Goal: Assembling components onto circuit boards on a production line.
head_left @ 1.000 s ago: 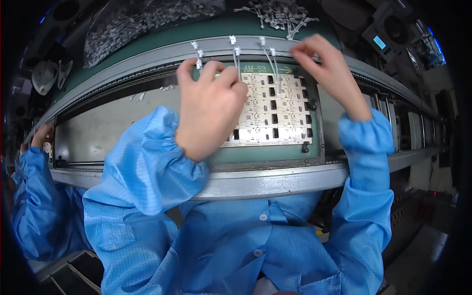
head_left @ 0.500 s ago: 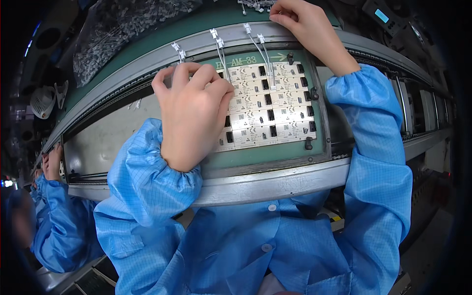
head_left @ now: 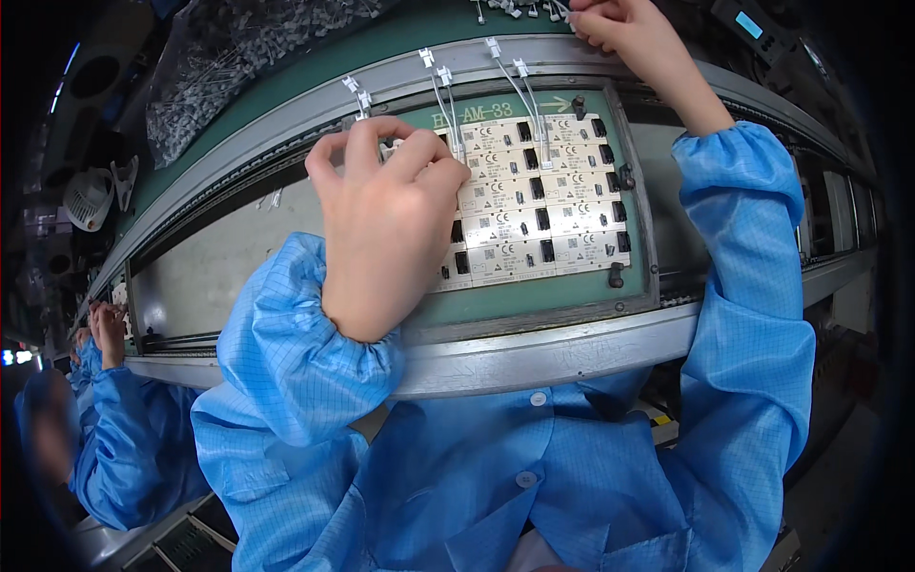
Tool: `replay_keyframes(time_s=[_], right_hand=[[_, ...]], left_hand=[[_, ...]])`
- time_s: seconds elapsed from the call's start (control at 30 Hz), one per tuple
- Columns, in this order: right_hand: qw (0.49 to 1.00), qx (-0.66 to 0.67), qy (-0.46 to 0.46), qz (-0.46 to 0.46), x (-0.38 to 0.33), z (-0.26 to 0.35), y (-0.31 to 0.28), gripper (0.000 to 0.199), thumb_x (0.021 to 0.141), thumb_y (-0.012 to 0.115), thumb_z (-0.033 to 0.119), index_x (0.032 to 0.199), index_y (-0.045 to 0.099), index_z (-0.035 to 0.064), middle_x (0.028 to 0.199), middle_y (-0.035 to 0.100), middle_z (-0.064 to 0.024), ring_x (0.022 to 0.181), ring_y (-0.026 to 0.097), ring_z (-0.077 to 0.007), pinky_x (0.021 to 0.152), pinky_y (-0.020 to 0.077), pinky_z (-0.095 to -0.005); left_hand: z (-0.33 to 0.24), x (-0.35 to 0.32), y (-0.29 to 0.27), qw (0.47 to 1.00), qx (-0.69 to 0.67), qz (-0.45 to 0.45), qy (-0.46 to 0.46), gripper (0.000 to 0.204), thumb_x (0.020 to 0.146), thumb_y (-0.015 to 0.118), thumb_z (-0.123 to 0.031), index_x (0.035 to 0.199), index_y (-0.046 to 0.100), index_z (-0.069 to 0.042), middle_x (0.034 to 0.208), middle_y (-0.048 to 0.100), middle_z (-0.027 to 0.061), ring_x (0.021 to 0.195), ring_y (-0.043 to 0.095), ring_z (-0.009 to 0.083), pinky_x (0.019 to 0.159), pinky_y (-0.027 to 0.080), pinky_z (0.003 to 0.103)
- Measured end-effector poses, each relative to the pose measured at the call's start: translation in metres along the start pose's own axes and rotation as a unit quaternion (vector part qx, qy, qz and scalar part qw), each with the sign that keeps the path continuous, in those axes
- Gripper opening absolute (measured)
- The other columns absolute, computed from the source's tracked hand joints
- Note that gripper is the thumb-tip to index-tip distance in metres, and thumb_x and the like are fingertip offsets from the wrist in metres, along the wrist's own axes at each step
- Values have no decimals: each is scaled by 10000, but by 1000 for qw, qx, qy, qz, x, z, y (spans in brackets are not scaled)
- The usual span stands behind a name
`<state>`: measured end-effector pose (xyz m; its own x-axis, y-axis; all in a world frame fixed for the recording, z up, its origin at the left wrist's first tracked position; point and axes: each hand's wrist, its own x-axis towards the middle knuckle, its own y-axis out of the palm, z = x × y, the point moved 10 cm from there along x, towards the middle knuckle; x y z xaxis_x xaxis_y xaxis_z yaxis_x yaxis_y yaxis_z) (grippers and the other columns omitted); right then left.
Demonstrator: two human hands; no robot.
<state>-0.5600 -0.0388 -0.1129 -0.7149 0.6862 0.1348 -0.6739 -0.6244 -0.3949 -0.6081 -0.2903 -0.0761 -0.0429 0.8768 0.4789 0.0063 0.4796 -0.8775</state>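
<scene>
**Panel of Boards in the Carrier: Hand Positions at the Line**

My left hand (head_left: pixel 386 224) rests on the left part of the panel of small white circuit boards (head_left: pixel 534 200), fingers bent and gathered with the tips pressing down near the upper-left boards. I cannot tell whether a part is pinched under the fingertips; the hand itself covers them. I judge the hand is placed here to steady the panel and to work on the board directly beneath it.

My right hand (head_left: pixel 624 29) is extended to the far side of the conveyor rail (head_left: pixel 286 105), closed loosely over the loose pile of white wired connectors (head_left: pixel 519 10) on the green mat (head_left: pixel 315 67). It appears to be gripping one or more of them, but the top edge of the view cuts off the fingers, so the grasp is not confirmed.

The panel lies flat in a green carrier frame (head_left: pixel 572 296), which sits between the two grey rails. Several white connectors with thin leads (head_left: pixel 438 81) hang over the far rail and run down onto the top row of boards, presumably laid there so the leads reach their positions.

A clear bag of small grey parts (head_left: pixel 219 67) lies on the mat at upper left. Another person's hands (head_left: pixel 105 324), in blue sleeves, work further along the line at the left.
</scene>
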Motion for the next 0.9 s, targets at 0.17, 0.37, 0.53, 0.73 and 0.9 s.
replay_keyframes(time_s=[0.17,0.37,0.53,0.73,0.9], right_hand=[[997,-30,68,-27,3,-8,-19,206,845,663,109,988,686,-38,762,650,-50,633,620,-121,547,474,-251],[970,-241,11,-2,11,-36,-42,223,894,667,247,1015,707,64,869,673,13,782,593,-67,673,474,-228],[997,-78,5,7,-7,-8,-32,225,951,651,269,1069,671,78,901,673,11,801,605,-60,718,493,-211],[992,111,-4,61,-18,9,0,158,958,647,205,1017,627,59,939,681,-25,825,632,-75,753,501,-204],[977,206,-15,48,-32,21,-7,185,930,667,183,1053,646,46,922,690,-50,800,653,-94,750,526,-232]], left_hand=[[-9,0,-1,999,32,14,35,181,653,687,-63,832,702,-88,954,611,-3,1075,538,268,934,362,520],[-3,0,-4,998,-33,47,1,125,750,693,-76,873,717,-78,998,608,23,1102,511,277,932,374,493],[26,13,-3,992,-108,38,-57,131,841,690,-154,961,720,-111,1021,620,36,1054,513,283,912,378,449],[74,84,21,970,-228,-28,-82,332,833,726,-223,1132,675,-90,1028,682,106,969,638,301,859,488,420],[31,129,66,973,-202,77,-75,476,831,743,-313,1220,614,-71,995,706,139,952,693,293,842,545,407]])
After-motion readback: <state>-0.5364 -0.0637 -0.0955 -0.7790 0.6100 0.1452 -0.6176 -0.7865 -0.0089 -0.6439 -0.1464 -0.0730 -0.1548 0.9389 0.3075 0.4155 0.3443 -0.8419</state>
